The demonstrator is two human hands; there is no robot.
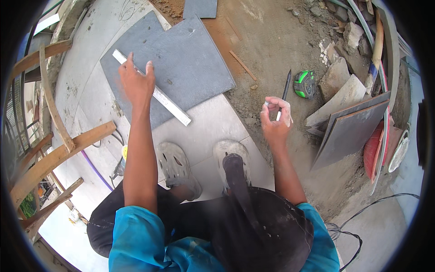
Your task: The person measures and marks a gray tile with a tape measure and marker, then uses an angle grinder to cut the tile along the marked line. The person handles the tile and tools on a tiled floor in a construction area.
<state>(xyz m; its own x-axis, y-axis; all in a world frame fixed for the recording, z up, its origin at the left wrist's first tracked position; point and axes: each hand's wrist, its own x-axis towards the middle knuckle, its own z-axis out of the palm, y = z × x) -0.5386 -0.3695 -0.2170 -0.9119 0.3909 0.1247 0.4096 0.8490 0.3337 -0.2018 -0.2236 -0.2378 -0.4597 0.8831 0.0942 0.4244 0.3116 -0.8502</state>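
Observation:
A notched dark grey tile [195, 59] lies on paler floor tiles, with a white straight bar [170, 105] slanting across its near left part. Over the bar's upper half is my left hand [137, 84], thumb and forefinger apart; whether it touches the bar I cannot tell. My right hand [276, 124] is raised over the dirt, fingers curled round a slim black pencil [287, 85] with a white lower end. The pencil's dark point is directed away from me. Just beyond that hand sits a green and black tape measure [304, 84].
Dark tile pieces [353, 127] lean at the right beside broken stone slabs [337, 97] and a red bowl-like thing [374, 147]. Wooden beams [63, 163] stand at the left. Black cable [355, 235] loops at the lower right. My shoes [179, 165] rest on pale floor tiles.

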